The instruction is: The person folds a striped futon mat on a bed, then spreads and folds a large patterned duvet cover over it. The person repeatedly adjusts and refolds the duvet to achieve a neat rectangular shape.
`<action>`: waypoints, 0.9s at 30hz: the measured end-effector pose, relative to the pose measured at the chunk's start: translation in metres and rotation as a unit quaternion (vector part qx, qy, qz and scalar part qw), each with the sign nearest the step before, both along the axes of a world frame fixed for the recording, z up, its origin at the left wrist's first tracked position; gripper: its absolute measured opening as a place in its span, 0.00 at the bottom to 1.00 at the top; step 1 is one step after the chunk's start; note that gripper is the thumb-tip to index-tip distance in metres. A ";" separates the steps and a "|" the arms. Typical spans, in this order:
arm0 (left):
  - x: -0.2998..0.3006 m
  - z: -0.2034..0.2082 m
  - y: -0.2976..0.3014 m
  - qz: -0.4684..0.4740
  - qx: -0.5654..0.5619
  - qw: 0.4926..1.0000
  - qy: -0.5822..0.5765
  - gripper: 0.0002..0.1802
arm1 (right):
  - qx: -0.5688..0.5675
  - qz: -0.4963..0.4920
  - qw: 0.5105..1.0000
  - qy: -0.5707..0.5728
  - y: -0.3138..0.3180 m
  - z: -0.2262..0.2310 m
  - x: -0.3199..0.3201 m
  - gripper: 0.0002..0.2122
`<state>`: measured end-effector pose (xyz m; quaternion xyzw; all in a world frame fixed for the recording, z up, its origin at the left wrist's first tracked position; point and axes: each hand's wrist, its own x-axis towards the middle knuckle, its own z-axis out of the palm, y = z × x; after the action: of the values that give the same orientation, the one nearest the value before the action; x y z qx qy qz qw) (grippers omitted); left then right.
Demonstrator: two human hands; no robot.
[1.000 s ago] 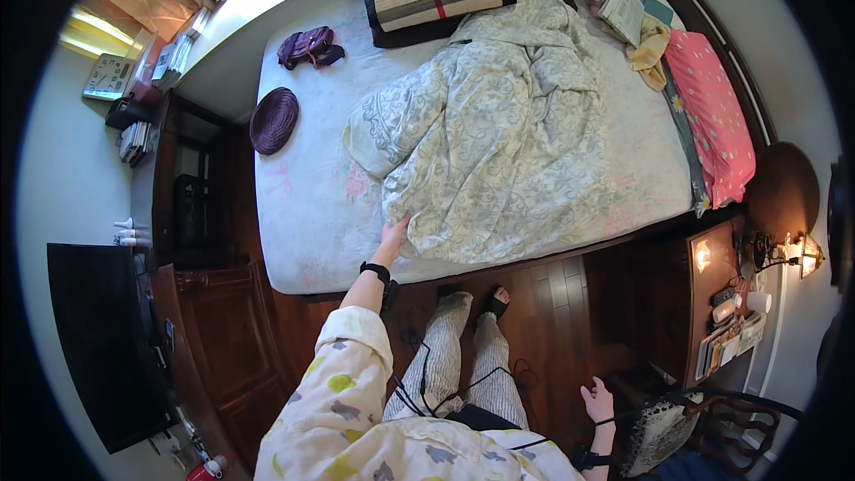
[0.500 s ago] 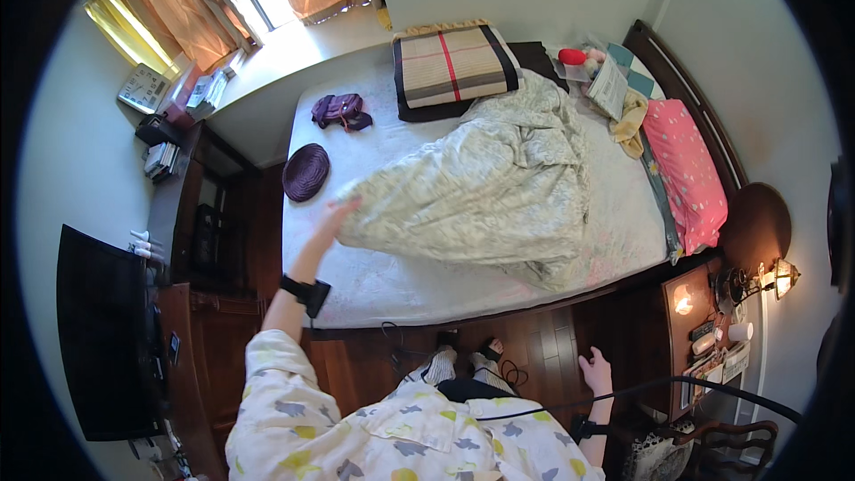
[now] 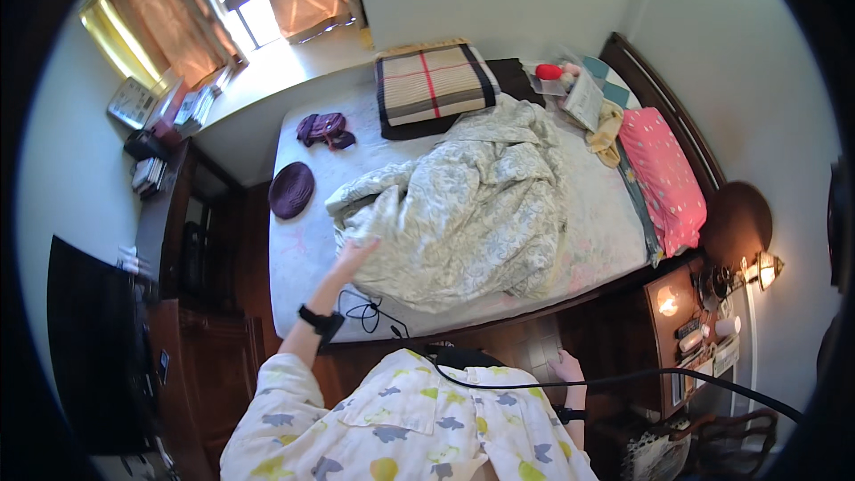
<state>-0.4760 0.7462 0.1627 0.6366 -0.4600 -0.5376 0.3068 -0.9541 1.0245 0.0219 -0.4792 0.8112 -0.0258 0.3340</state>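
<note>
A pale floral quilt lies crumpled across the middle of the bed. At its near left edge my left hand is closed on the fabric, with the arm stretched forward over the mattress. My right hand hangs low by my side, near the bed's front edge, with nothing in it and its fingers loosely apart. Left of the quilt are a round dark purple cushion and a folded purple cloth item. Each of my wrists wears a black band.
A folded plaid blanket lies at the bed's far side. A pink pillow rests by the headboard. Thin black cable loops over the near mattress. A nightstand with a lit lamp stands right, a television left.
My left hand has come nearer to me with the quilt's edge, and the quilt's left end has bunched up. I have leaned toward the bed; the cable loops now show over the mattress.
</note>
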 end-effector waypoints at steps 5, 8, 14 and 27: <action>-0.076 -0.039 0.042 -0.168 0.003 0.948 -0.271 0.47 | -0.038 0.006 0.998 -0.058 -0.070 0.046 0.003 0.26; -0.114 -0.035 0.062 -0.209 -0.076 0.945 -0.240 0.46 | -0.100 0.059 0.984 -0.138 -0.137 0.075 0.032 0.24; -0.147 -0.011 0.078 -0.220 -0.161 0.905 -0.325 0.11 | -0.015 0.086 0.939 -0.332 -0.240 0.111 0.169 0.24; -0.118 -0.054 0.117 -0.058 -0.198 0.964 -0.167 0.24 | -0.258 0.325 0.902 -0.120 -0.296 0.012 0.280 0.15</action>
<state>-0.5943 0.8628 0.1091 0.6163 -0.6380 -0.3389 0.3135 -0.6737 0.7285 0.0341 -0.7792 0.5291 -0.1809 0.2831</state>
